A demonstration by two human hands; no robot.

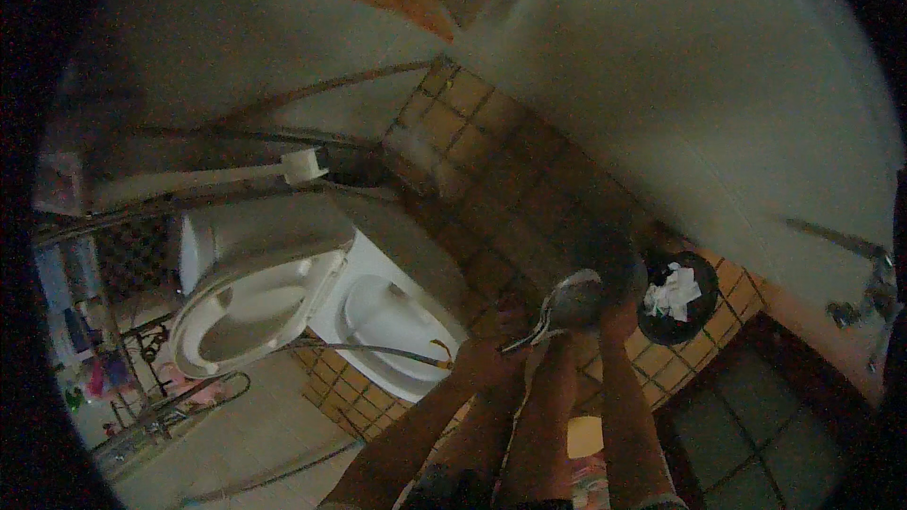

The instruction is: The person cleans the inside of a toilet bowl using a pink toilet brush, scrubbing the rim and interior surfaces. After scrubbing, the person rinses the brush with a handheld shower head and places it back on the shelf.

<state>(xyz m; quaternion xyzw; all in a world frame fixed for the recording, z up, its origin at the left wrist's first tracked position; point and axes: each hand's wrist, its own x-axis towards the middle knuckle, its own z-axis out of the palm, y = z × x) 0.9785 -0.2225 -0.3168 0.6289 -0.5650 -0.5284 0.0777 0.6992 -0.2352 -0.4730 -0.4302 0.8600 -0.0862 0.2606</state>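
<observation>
The picture is dim and blurred. My left hand [482,361] is low before me, beside the front of a white toilet bowl [418,340]. Just right of that hand is a rounded, pale-rimmed thing [574,290] with a narrow end; whether the hand grips it is unclear. A thin dark hose or rod [368,348] with a yellowish end crosses in front of the bowl and reaches my left wrist. My right hand [620,319] is between a dark round shape [616,269] and a black bin [677,319]; its fingers are too dark to make out.
White paper [680,290] lies in the bin. The toilet seat [191,340] is raised against the cistern [262,234]. Brown tiles [538,177] cover the floor. Grey tiles [751,432] lie beyond a dark sill at lower right. A metal fitting [864,297] is on the right wall.
</observation>
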